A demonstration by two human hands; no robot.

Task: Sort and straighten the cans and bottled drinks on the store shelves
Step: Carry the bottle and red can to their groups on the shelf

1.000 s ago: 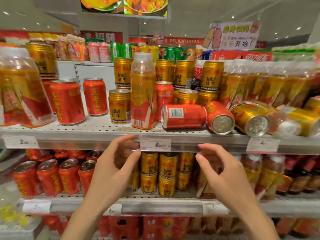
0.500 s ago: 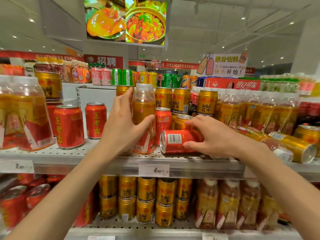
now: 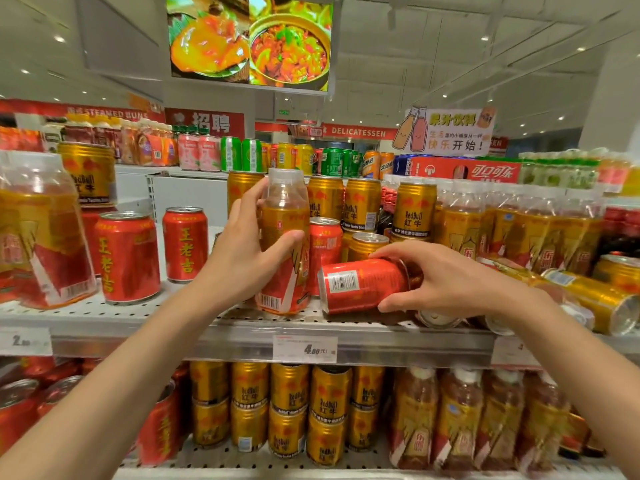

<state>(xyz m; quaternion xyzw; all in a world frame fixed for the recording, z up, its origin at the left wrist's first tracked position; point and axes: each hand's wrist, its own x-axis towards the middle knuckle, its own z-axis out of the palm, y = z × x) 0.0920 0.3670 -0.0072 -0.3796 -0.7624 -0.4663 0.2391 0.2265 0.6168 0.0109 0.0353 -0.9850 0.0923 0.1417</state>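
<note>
My left hand [image 3: 242, 247] is wrapped around an upright bottle [image 3: 285, 216] with a gold and red label, standing at the front of the upper shelf [image 3: 221, 320]. My right hand [image 3: 436, 278] grips a red can [image 3: 360, 284] that lies on its side just right of the bottle, its barcode end toward the bottle. Two red cans [image 3: 128, 256] stand upright to the left. Gold cans [image 3: 414, 204] stand in a row behind. To the right, gold cans [image 3: 602, 299] and bottles lie toppled on the shelf.
A big gold and red bottle [image 3: 38, 237] stands at the far left of the shelf. Upright bottles [image 3: 512, 223] fill the right back. The lower shelf holds stacked gold cans [image 3: 287, 410], red cans [image 3: 20, 410] and bottles [image 3: 460, 420]. A price tag [image 3: 304, 348] hangs on the shelf edge.
Both hands rose from below the shelf edge to the upper shelf. The left closed around the upright bottle and the right around the lying red can. The camera tilted up.
</note>
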